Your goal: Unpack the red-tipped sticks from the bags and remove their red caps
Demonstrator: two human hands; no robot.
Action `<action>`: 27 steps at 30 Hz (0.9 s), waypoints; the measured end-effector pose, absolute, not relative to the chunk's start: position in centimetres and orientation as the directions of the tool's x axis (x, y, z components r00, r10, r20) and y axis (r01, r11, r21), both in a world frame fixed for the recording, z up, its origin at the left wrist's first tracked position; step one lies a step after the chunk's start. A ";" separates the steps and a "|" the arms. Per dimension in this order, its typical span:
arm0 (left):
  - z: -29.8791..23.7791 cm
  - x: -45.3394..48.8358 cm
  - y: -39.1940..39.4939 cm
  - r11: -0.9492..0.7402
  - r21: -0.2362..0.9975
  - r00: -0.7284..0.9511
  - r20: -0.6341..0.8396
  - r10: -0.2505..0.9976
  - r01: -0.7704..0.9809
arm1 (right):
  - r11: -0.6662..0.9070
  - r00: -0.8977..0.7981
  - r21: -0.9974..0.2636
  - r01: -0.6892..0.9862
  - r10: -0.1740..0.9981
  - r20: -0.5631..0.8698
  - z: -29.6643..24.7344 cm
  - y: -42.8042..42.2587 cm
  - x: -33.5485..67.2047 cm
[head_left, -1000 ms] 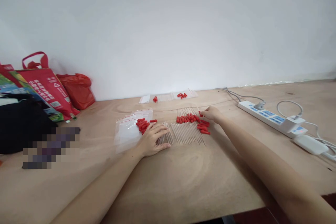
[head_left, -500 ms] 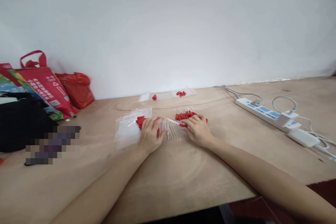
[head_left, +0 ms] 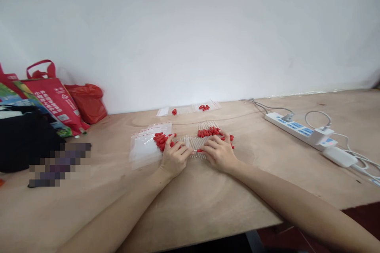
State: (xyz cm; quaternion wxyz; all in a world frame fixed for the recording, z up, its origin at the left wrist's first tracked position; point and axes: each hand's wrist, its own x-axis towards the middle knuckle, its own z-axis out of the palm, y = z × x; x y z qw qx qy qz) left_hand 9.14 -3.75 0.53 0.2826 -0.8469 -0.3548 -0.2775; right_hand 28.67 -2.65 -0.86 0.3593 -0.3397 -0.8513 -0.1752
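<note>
My left hand and my right hand are close together over the table. Between their fingertips lies a thin white stick with a red cap at its right end. The left fingers pinch the stick and the right fingers close on the cap. Under and behind them is a row of bare white sticks, partly covered by the hands. Loose red caps are heaped by the left hand. Behind the right hand lie capped sticks, side by side; more red caps show beyond its knuckles.
Clear zip bags lie left of the caps. More bags with red caps rest by the wall. A white power strip with plugs and cables is at right. Red bags and a black bag stand at left.
The stick has dropped from a slant to nearly level, close to the table. My left hand has shifted slightly right and down, its fingers now nearer the right hand, uncovering more loose red caps.
</note>
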 end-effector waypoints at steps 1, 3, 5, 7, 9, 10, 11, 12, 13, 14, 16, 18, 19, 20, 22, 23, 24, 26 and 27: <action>0.5 9.2 -3.8 -0.593 -0.283 0.598 0.671 0.439 0.754 | 0.716 -0.533 0.075 0.694 0.442 0.722 -0.8 -2.6 28.7; 0.5 9.4 -3.9 -0.598 -0.293 0.600 0.686 0.412 0.746 | 0.725 -0.569 0.108 0.680 0.429 0.702 -0.8 -2.5 28.8; 0.5 9.4 -3.9 -0.606 -0.305 0.603 0.703 0.376 0.734 | 0.731 -0.590 0.122 0.672 0.428 0.685 -0.7 -2.4 29.0; 0.6 8.9 -3.8 -0.610 -0.313 0.601 0.720 0.348 0.728 | 0.741 -0.596 0.117 0.661 0.425 0.682 -0.5 -2.1 29.8; 0.6 7.8 -3.6 -0.583 -0.302 0.563 0.755 0.337 0.754 | 0.728 -0.543 0.062 0.683 0.449 0.709 -0.3 -1.5 31.1; 0.6 7.0 -3.5 -0.558 -0.284 0.527 0.780 0.339 0.780 | 0.700 -0.481 0.010 0.714 0.480 0.733 -0.2 -1.1 32.0; 0.6 6.3 -3.4 -0.523 -0.262 0.485 0.801 0.350 0.811 | 0.640 -0.362 -0.088 0.763 0.536 0.762 0.0 -0.6 32.9; 0.5 5.6 -3.3 -0.493 -0.236 0.448 0.813 0.373 0.838 | 0.563 -0.205 -0.208 0.800 0.582 0.787 0.1 -0.1 33.7; 0.4 5.1 -3.2 -0.475 -0.208 0.420 0.816 0.397 0.855 | 0.501 -0.076 -0.309 0.808 0.609 0.789 0.3 0.4 34.4; 0.3 4.8 -3.2 -0.473 -0.181 0.405 0.807 0.430 0.862 | 0.479 -0.025 -0.370 0.796 0.637 0.771 0.3 0.9 34.9; -0.1 4.9 -2.9 -0.495 -0.115 0.392 0.772 0.501 0.861 | 0.436 0.021 -0.449 0.780 0.699 0.715 0.3 1.6 35.2; -0.5 5.4 -2.5 -0.520 -0.046 0.380 0.739 0.557 0.853 | 0.379 0.019 -0.480 0.791 0.769 0.639 0.1 1.9 35.2; -0.7 5.7 -2.3 -0.526 -0.018 0.371 0.730 0.574 0.850 | 0.340 0.027 -0.492 0.801 0.801 0.598 -0.1 2.0 35.1; -0.8 5.9 -2.1 -0.529 0.001 0.363 0.726 0.585 0.849 | 0.300 0.042 -0.506 0.809 0.829 0.558 -0.2 2.0 35.1; -0.9 6.3 -1.7 -0.533 0.015 0.354 0.730 0.584 0.846 | 0.228 0.083 -0.545 0.807 0.869 0.487 -0.3 2.1 35.2; -0.9 6.4 -1.6 -0.538 0.014 0.353 0.740 0.573 0.843 | 0.199 0.102 -0.565 0.801 0.884 0.457 -0.3 2.1 35.3; -0.9 6.4 -1.4 -0.543 0.012 0.350 0.753 0.558 0.839 | 0.177 0.116 -0.581 0.794 0.895 0.432 -0.2 2.1 35.4; -0.8 6.6 -1.3 -0.557 0.012 0.342 0.778 0.527 0.830 | 0.156 0.120 -0.594 0.789 0.909 0.399 0.0 2.0 35.5; -0.8 6.7 -1.3 -0.567 0.013 0.343 0.784 0.517 0.824 | 0.157 0.112 -0.592 0.791 0.913 0.392 0.2 2.0 35.5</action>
